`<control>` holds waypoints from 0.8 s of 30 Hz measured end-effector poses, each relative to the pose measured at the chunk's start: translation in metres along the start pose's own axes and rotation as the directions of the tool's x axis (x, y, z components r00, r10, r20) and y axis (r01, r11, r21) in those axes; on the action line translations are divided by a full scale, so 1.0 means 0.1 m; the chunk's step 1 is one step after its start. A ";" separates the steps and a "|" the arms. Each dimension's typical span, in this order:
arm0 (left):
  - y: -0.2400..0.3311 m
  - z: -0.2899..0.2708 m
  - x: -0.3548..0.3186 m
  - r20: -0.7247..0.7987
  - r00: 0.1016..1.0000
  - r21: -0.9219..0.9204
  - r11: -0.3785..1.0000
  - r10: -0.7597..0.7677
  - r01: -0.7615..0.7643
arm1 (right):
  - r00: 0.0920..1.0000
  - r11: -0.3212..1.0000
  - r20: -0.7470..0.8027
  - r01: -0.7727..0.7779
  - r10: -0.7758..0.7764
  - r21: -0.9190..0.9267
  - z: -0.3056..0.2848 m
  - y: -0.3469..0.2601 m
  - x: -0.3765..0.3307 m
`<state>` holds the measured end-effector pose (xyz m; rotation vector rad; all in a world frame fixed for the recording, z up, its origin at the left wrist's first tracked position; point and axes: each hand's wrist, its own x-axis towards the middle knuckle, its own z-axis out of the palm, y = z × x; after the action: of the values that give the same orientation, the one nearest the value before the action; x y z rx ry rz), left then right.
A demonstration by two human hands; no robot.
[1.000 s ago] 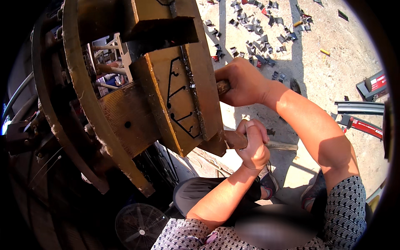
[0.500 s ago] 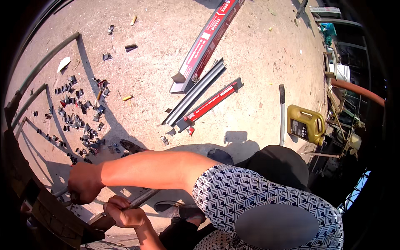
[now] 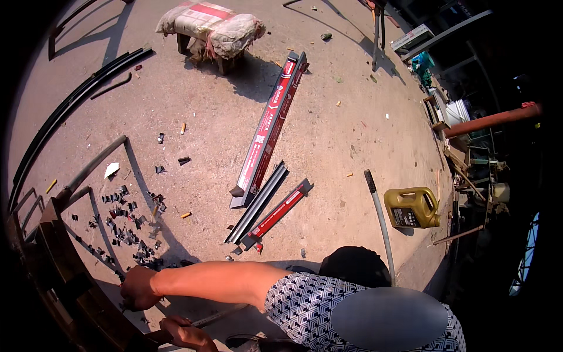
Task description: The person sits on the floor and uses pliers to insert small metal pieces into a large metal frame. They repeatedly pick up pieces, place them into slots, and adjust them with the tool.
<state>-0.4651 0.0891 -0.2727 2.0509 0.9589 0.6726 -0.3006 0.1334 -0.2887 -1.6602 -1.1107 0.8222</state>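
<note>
A heavy metal frame (image 3: 97, 302), brown and worn, lies at eight o'clock in the view, its lower part sinking into shadow; two long beams run side by side with a dark slot between them, and a curved grey pipe (image 3: 99, 161) reaches from its upper end toward two o'clock. The right hand (image 3: 139, 288) is balled into a fist just beside the frame, which sits at nine o'clock from it; whatever the fingers grip is hidden, so I cannot tell. The left hand (image 3: 186, 334), between four and five o'clock from the right one, is curled round a brown bar (image 3: 157, 336) at the frame's near end, with the beams toward ten o'clock. A slim grey rod (image 3: 220, 315) sticks out past this hand toward two o'clock. At twelve o'clock from the right hand, small dark offcuts (image 3: 141, 256) litter the sunlit concrete floor (image 3: 328, 129).
</note>
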 end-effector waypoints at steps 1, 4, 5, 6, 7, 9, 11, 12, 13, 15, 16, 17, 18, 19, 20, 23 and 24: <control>-0.02 -0.03 0.01 -0.028 0.999 0.073 0.997 0.015 -0.012 | 0.999 0.999 -0.003 0.032 -0.032 -0.014 0.05 0.01 0.07; -0.38 -0.03 0.01 -0.029 0.986 -0.003 0.986 -0.167 0.167 | 0.999 0.999 -0.049 0.019 -0.021 -0.028 0.13 0.11 0.05; -0.48 -0.01 0.01 -0.020 0.964 -0.077 0.962 -0.265 0.262 | 0.998 0.999 -0.059 0.009 -0.011 -0.032 0.14 0.13 0.02; -0.34 -0.02 0.02 -0.011 0.949 -0.069 0.947 -0.316 0.314 | 0.998 0.999 -0.050 -0.025 0.023 -0.028 0.12 0.13 -0.04; -0.18 -0.01 -0.01 0.000 0.931 -0.062 0.929 -0.366 0.365 | 0.997 0.998 -0.042 -0.061 0.060 -0.025 0.07 0.13 -0.14; -0.09 -0.01 -0.01 -0.033 0.933 -0.057 0.933 -0.358 0.356 | 0.993 0.997 -0.097 -0.075 0.073 -0.021 0.14 0.29 -0.23; -0.29 -0.04 0.00 -0.049 0.933 -0.074 0.933 -0.357 0.353 | 0.991 0.996 -0.095 -0.091 0.090 -0.008 0.26 0.40 -0.28; -0.21 -0.04 0.05 -0.045 0.933 -0.089 0.932 -0.357 0.352 | 0.989 0.994 -0.099 -0.109 0.107 -0.008 0.25 0.39 -0.36; -0.10 -0.05 0.04 -0.065 0.895 -0.124 0.894 -0.440 0.431 | 0.990 0.995 -0.100 -0.092 0.095 0.034 0.24 0.37 -0.40; -0.24 -0.09 0.04 -0.044 0.932 -0.045 0.932 -0.360 0.358 | 0.987 0.989 -0.123 -0.086 0.101 0.121 0.20 0.35 -0.53; -0.32 -0.10 0.04 -0.036 0.947 -0.005 0.948 -0.319 0.319 | 0.986 0.988 -0.127 -0.088 0.104 0.126 0.22 0.38 -0.53; -0.35 -0.09 0.03 -0.017 0.962 0.033 0.962 -0.271 0.271 | 0.985 0.987 -0.134 -0.093 0.111 0.133 0.21 0.41 -0.57; -0.37 -0.08 0.02 0.000 0.975 0.070 0.973 -0.222 0.222 | 0.983 0.985 -0.140 -0.097 0.117 0.141 0.23 0.42 -0.59; -0.41 -0.08 0.01 0.018 0.985 0.107 0.980 -0.173 0.171 | 0.978 0.985 -0.155 -0.120 0.139 0.127 0.25 0.43 -0.62; -0.45 -0.06 0.02 0.000 0.984 0.056 0.982 -0.180 0.180 | 0.973 0.984 -0.168 -0.140 0.158 0.113 0.22 0.41 -0.65; -0.49 -0.04 0.02 -0.009 0.982 0.005 0.982 -0.186 0.187 | 0.954 0.971 -0.186 -0.220 0.235 0.097 0.31 0.49 -0.65; -0.44 -0.03 -0.02 0.020 0.983 0.058 0.982 -0.180 0.179 | 0.943 0.961 -0.193 -0.258 0.272 0.095 0.33 0.56 -0.68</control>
<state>-0.4858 0.1078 -0.3066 1.9867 1.1440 0.5288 -0.3375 0.0725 -0.3506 -1.8153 -0.7184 0.8268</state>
